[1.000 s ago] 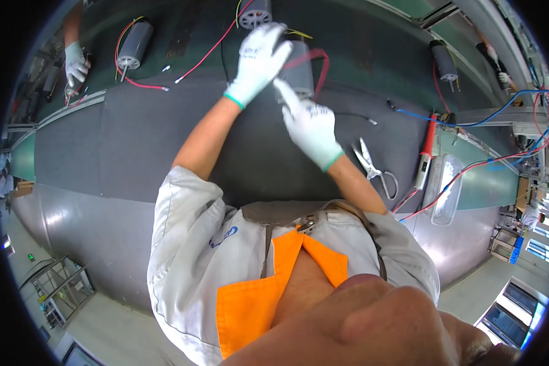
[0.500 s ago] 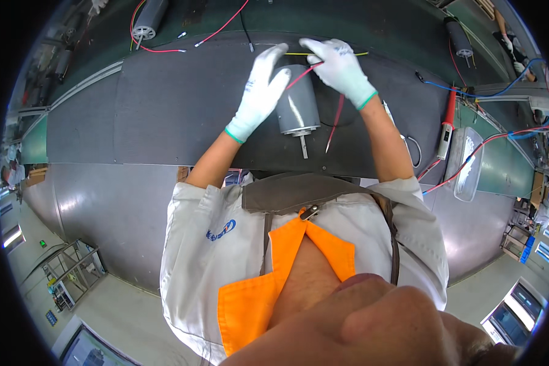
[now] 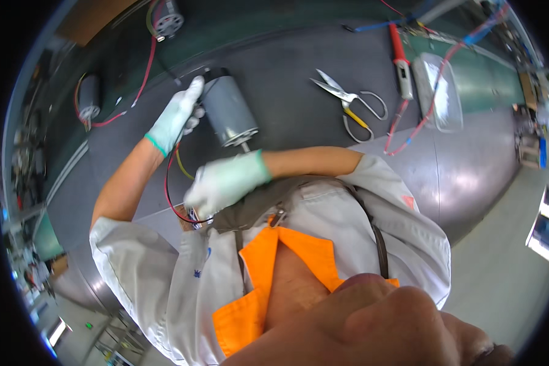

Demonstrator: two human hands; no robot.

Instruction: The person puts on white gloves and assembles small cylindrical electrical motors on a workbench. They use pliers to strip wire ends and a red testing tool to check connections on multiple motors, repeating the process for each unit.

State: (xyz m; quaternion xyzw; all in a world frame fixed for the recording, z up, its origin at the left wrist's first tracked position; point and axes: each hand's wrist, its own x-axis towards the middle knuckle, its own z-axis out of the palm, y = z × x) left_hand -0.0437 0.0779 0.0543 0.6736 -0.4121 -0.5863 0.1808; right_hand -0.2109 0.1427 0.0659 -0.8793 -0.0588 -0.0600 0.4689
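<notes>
A grey cylindrical motor (image 3: 229,110) lies on the dark bench mat, its shaft end toward me. My left hand (image 3: 183,113), in a white glove with a green cuff, is closed beside the motor's far end. Red, black and yellow wires (image 3: 168,183) run down from that hand toward my body. Their lower stretch goes to my right hand (image 3: 226,183), also gloved, which is closed low in front of my apron and slightly blurred. Fingers hide the exact hold on the wires.
Right of the motor lie open scissors (image 3: 348,100). Beyond them are a red-handled tool (image 3: 401,67) with a cable and a clear plastic tray (image 3: 438,91). Other motors, one grey (image 3: 89,97) and one with a silver end (image 3: 168,24), rest at the far left with loose wires.
My right hand has come from the motor's far end down to my body, and the wires now stretch between the hands. The view has turned; the scissors are uncovered.
</notes>
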